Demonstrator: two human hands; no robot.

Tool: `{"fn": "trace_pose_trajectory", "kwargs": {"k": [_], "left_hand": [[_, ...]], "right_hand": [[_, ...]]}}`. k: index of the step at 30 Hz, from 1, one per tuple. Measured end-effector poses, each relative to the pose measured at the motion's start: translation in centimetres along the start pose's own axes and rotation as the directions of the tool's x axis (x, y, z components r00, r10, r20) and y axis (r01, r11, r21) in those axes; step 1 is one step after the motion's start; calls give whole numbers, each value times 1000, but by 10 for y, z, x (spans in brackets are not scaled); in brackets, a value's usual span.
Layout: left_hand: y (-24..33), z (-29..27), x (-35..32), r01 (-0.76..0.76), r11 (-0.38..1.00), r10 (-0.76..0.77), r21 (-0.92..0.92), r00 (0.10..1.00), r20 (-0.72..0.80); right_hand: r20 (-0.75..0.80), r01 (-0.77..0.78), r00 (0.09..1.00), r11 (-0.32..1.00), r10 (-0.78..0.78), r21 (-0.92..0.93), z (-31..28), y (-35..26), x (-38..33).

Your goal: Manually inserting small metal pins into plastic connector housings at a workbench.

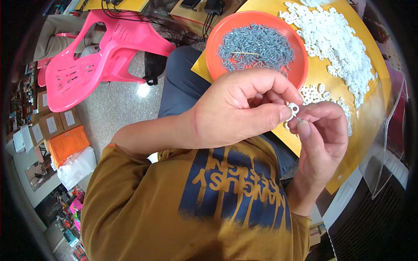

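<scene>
My left hand is closed, pinching a small white plastic cable clip with a round hole between thumb and forefinger. Close beside it, my right hand is closed too, its thumb and forefinger holding a tiny grey metal nail by the clip's lower edge. Whether the nail sits in the clip is too small to tell. Beyond my hands, a round red tray holds a heap of grey nails. Loose white clips lie partly behind my fingers.
A large heap of white clips spreads over the yellow tabletop at the far right. A pink plastic chair stands on the floor at left, near cardboard boxes and an orange package. Black cables trail behind it.
</scene>
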State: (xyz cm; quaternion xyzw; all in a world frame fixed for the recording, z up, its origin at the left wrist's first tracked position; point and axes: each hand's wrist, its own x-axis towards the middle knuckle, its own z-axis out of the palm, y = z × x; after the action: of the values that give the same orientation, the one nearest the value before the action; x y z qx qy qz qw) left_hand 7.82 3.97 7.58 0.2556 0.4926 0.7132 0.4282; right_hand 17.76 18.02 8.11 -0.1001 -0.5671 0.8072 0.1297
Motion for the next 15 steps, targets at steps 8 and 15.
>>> {"fn": "trace_pose_trajectory", "kwargs": {"k": [8, 15], "left_hand": [[-8, -2, -1, -37, 999, 37, 9, 999, -3], [-7, -2, 0, -13, 1000, 13, 10, 1000, -1]], "right_hand": [[9, -18, 1000, 1000, 18, -7, 1, 4, 0], [11, -13, 1000, 1000, 13, -4, 0, 5, 1]]}}
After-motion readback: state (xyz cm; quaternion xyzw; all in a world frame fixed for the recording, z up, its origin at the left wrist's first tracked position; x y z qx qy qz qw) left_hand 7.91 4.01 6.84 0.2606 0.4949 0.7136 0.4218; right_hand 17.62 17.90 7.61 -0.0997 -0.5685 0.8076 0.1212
